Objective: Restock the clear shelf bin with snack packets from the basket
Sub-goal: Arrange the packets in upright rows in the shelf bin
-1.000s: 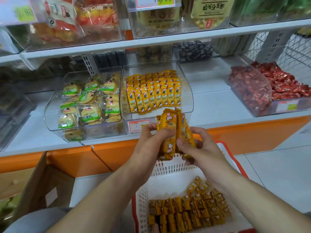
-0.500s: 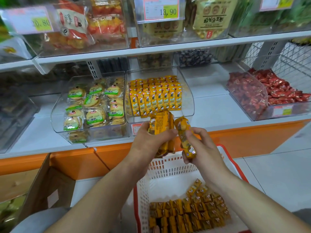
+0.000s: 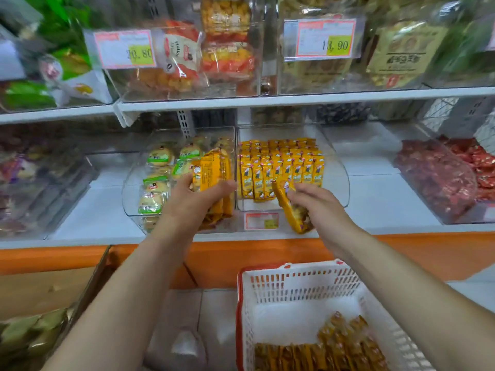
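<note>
The clear shelf bin (image 3: 340, 167) stands in the middle of the lower shelf with rows of upright yellow snack packets (image 3: 281, 167) inside. My left hand (image 3: 195, 199) grips a stack of yellow packets (image 3: 214, 178) just left of the bin's front. My right hand (image 3: 318, 202) pinches a single yellow packet (image 3: 290, 210), tilted, at the bin's front lip. Below, the white basket with a red rim (image 3: 294, 285) holds several more packets (image 3: 334, 349) along its near side.
A clear bin of round green-labelled cakes (image 3: 158, 180) sits left of the target bin, and a bin of red sweets (image 3: 439, 178) to the right. An upper shelf (image 3: 267, 99) with price tags overhangs. A cardboard box (image 3: 53, 295) stands at the lower left.
Both hands have risen from above the basket to the shelf. My right hand pulled one packet off the stack and carried it to the bin's front; the left moved its stack up and left.
</note>
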